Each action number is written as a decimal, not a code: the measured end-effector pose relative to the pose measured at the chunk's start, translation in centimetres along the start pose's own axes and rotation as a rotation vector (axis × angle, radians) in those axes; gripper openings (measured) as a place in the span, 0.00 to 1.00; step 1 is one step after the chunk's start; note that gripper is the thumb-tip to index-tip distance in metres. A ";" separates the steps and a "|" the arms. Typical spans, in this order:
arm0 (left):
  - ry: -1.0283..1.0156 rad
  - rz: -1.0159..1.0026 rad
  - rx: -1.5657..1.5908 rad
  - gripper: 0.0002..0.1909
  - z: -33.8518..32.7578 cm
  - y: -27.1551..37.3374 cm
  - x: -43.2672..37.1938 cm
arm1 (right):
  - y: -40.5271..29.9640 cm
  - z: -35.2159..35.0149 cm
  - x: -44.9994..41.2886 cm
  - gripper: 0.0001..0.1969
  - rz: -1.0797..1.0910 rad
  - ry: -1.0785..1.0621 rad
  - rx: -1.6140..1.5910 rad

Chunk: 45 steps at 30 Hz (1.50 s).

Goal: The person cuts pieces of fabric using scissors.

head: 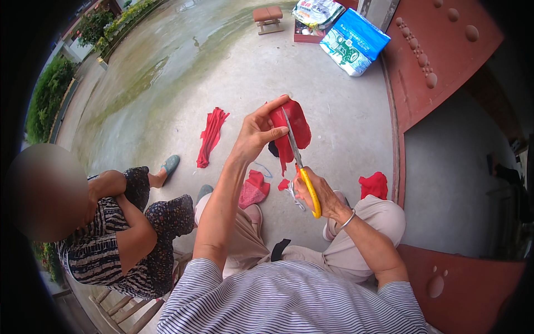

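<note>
Held up in front of me, a piece of red cloth (298, 123) is pinched between the thumb and fingers of my left hand (260, 125). My right hand (315, 192) grips scissors with yellow handles (310, 190); their blades lie against the cloth, beside my left thumb. A strip of the cloth hangs down left of the blades. On the floor below are a pink and red cloth piece (254, 190), a small red scrap (283, 184) and a white cord (295, 198). Something dark shows partly behind the cloth.
A gathered red cloth (212, 137) lies left on the floor, another red cloth (374, 185) by my right knee. A person (112, 234) sits close at my left. Farther off stand a small stool (268, 18), a red box (306, 38) and a blue-white package (354, 41). Red doors are at right.
</note>
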State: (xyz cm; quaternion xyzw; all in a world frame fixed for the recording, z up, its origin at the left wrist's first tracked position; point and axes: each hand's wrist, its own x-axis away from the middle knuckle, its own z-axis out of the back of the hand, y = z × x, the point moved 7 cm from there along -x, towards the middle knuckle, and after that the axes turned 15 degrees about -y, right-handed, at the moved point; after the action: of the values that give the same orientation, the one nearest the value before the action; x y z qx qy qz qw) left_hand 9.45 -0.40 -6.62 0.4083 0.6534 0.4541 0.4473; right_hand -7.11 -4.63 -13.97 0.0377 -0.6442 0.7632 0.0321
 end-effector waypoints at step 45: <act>-0.047 -0.054 -0.046 0.36 -1.2 -0.6 -0.2 | 0.3 0.2 0.1 0.27 -0.099 -0.021 -0.054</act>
State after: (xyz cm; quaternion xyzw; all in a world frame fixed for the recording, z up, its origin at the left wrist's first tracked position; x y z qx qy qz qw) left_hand 8.30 -1.00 -6.89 0.3906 0.6428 0.4473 0.4839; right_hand -7.25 -4.85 -14.24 0.0768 -0.6623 0.7425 0.0640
